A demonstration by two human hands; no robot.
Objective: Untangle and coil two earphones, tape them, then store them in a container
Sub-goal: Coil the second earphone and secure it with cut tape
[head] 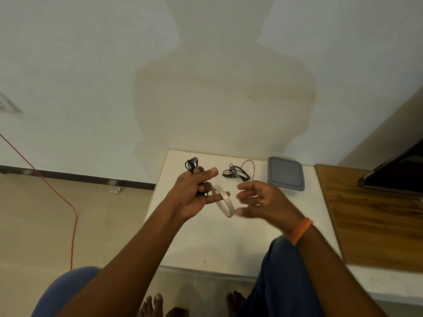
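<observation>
While over counter (229, 243), left hand (194, 193) clutching coiled earphone (191, 164), tape ring (223, 203) on finger; right hand (263, 202) spread, blurred; second earphone (238, 172), lidded container (286, 173) far right.

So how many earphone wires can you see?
2. One coiled earphone is held in the left hand. The other earphone lies loose on the white table, beside the lidded container.

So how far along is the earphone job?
About a third. One earphone looks coiled, held in the left hand, with the tape roll on a finger; the right hand is open beside it. The second earphone lies loose on the table, and the container is closed.
</observation>
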